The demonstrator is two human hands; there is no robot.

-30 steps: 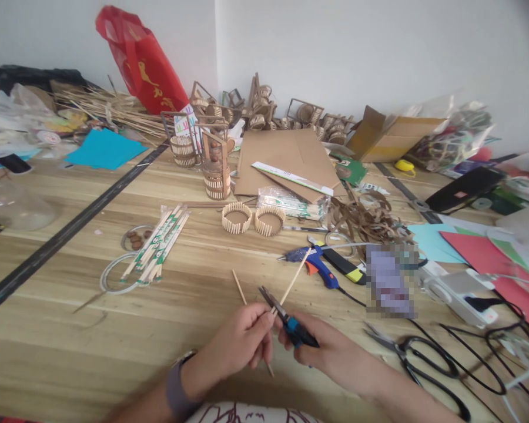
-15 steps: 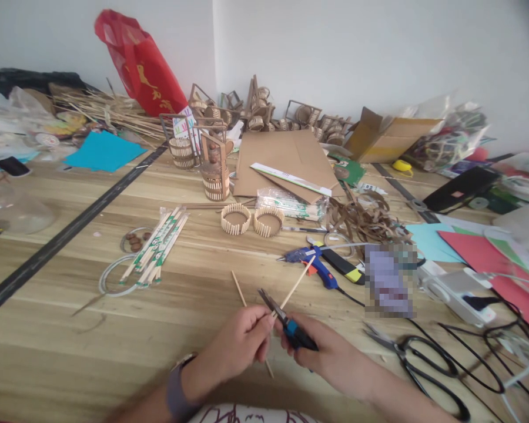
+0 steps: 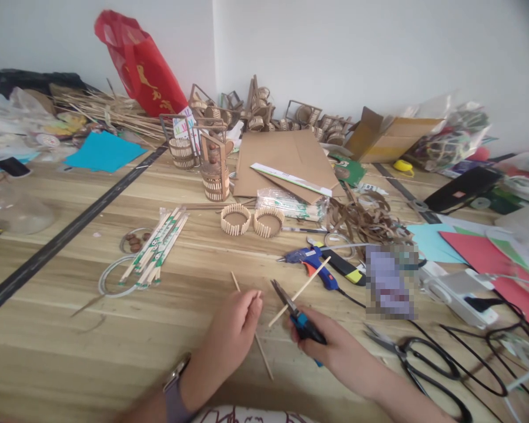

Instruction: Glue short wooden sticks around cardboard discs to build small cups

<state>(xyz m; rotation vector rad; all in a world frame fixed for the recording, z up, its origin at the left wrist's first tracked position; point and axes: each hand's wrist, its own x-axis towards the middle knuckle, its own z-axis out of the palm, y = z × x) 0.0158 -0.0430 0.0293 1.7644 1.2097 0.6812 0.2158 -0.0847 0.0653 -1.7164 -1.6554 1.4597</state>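
Observation:
My right hand [image 3: 320,341] grips needle-nose pliers [image 3: 297,314] with black and blue handles, the jaws pointing up and left. A pale wooden stick [image 3: 311,283] slants behind the jaws, close to the right fingers; what holds it is hidden. To the left, my left hand [image 3: 233,323] is closed in a pinch, apart from the pliers. Whether a small piece sits between its fingertips I cannot make out. Another thin stick [image 3: 263,355] lies on the table, partly behind the left hand. Ahead stand two small round stick-walled tubs [image 3: 235,220].
A blue glue gun [image 3: 308,258] and a yellow-black cutter [image 3: 344,265] lie right of centre. Black-handled scissors [image 3: 423,358] and cables are at the right front. Packaged chopsticks [image 3: 156,249] lie left. Cardboard [image 3: 286,153] and finished little baskets [image 3: 215,176] stand farther back.
My hands have moved apart. The left went left and slightly up, off the slanted stick. The pliers and that stick shifted right with my right hand, baring the stick's lower end.

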